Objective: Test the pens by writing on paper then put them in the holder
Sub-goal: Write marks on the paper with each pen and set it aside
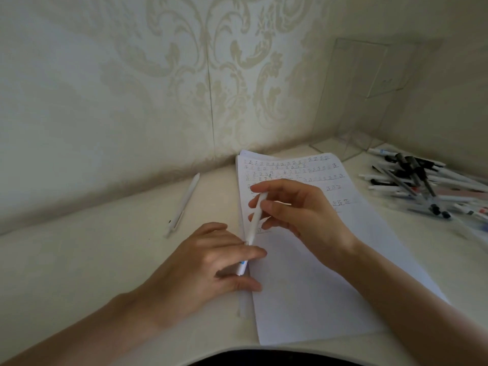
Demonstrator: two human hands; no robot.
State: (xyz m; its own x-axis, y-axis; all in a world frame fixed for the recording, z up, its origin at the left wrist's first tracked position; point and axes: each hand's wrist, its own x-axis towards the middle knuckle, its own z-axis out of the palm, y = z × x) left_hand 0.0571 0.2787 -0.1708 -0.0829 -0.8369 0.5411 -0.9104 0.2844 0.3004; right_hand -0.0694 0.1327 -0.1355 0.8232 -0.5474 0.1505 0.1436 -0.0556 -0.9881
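A white pen (254, 223) is held between both hands above the left edge of the paper (311, 281). My right hand (301, 210) pinches its upper part with fingers and thumb. My left hand (211, 260) grips its lower end, where a blue mark shows. The sheet's top rows carry written characters; the lower half is blank. A second white pen (183, 204) lies on the table to the left. A clear acrylic holder (367, 107) stands at the back right against the wall.
A heap of several pens (422, 183), white and black, lies on the table at the right. Patterned wallpaper rises behind the cream table (79, 260), whose front edge curves near my body.
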